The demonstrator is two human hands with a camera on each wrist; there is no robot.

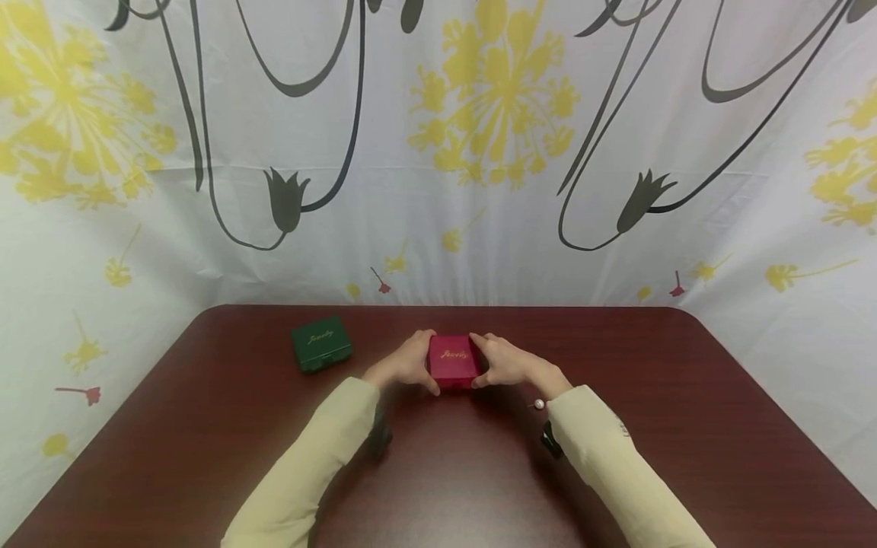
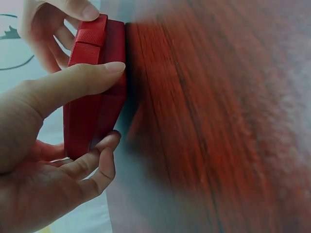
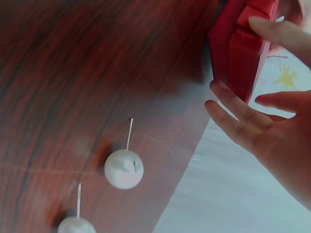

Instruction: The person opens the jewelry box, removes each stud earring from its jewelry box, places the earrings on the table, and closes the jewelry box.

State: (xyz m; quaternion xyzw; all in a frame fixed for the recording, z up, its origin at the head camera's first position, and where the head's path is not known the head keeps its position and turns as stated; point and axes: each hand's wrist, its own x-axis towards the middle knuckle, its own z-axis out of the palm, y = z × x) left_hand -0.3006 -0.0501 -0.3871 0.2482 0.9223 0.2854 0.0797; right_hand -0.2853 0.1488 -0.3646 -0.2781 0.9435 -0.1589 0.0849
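A small red jewelry box point(image 1: 454, 361) with gold lettering on its lid sits between both hands, its lid down. My left hand point(image 1: 411, 362) grips its left side; in the left wrist view the thumb lies across the front near the strap clasp point(image 2: 91, 37), and the fingers curl round the far end. From the right, my right hand point(image 1: 505, 361) holds the box with thumb at the front and fingers at the back. Near the right wrist, a pearl stud earring point(image 3: 124, 169) lies on the table, with a second pearl stud point(image 3: 77, 226) partly cut off beside it.
A green jewelry box point(image 1: 322, 344), closed, stands at the back left of the dark red-brown table point(image 1: 438, 472). Behind the table's far edge hangs a white curtain point(image 1: 438, 259) with flower prints. A dark wrist strap piece point(image 1: 551, 440) shows under the right sleeve.
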